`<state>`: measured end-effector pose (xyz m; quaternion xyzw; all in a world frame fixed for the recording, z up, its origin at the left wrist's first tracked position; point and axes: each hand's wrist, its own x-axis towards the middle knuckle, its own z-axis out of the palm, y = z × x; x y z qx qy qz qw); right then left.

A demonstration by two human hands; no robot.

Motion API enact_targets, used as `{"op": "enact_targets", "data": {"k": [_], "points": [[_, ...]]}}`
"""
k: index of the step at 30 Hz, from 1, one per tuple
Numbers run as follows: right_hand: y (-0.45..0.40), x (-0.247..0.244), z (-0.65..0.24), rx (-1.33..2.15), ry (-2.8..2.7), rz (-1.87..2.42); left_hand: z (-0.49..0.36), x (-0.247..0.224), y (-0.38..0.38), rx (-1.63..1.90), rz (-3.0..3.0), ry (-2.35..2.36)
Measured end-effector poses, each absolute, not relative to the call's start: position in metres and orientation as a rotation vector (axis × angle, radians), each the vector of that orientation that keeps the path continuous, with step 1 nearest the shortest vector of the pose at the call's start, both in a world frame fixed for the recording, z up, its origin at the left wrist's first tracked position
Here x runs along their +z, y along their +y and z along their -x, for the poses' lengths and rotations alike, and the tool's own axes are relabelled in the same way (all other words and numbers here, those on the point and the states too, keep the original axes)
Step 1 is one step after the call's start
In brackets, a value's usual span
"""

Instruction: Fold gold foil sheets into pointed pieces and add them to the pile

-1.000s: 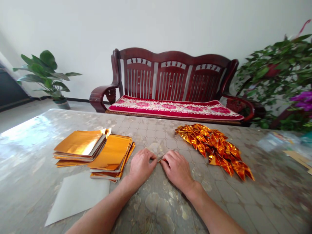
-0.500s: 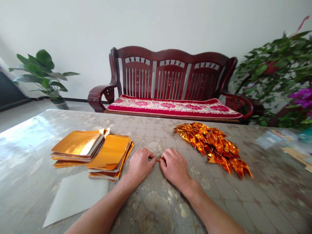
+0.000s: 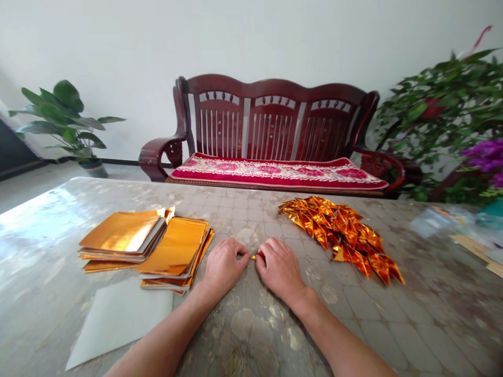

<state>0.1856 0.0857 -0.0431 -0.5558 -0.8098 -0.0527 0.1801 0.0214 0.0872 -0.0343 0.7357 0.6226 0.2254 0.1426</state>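
Observation:
Near the middle of the table, my left hand [image 3: 227,263] and my right hand [image 3: 280,266] are close together, fingers curled and pinched. A small piece of gold foil paper [image 3: 253,257] shows between them; most of it is hidden by the fingers. To the left lie two stacks of gold foil sheets, one [image 3: 118,231] farther left and the other [image 3: 176,246] nearer my left hand. A pale sheet [image 3: 121,319] lies flat in front of them. Right of my hands is a pile of folded gold foil pieces [image 3: 346,233].
A patterned table [image 3: 243,335] spans the view. Clear plastic bags [image 3: 440,222] and a cardboard piece [image 3: 475,252] lie at its right. Behind it stand a dark red wooden bench [image 3: 271,125] with a cushion [image 3: 271,170], a potted plant [image 3: 66,115] and leafy plants [image 3: 444,110].
The view has shifted slightly, so the surroundings appear a little farther left. Both hands keep nearly the same pinched pose, with the bit of foil between them.

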Motion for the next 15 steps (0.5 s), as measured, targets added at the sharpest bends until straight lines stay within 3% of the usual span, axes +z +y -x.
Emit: {"op": "enact_targets", "data": {"k": [15], "points": [[0.0866, -0.0461, -0.1851, -0.090, -2.261, 1.583, -0.0218, -0.0316, 0.0866, 0.658, -2.154, 1.785]]}}
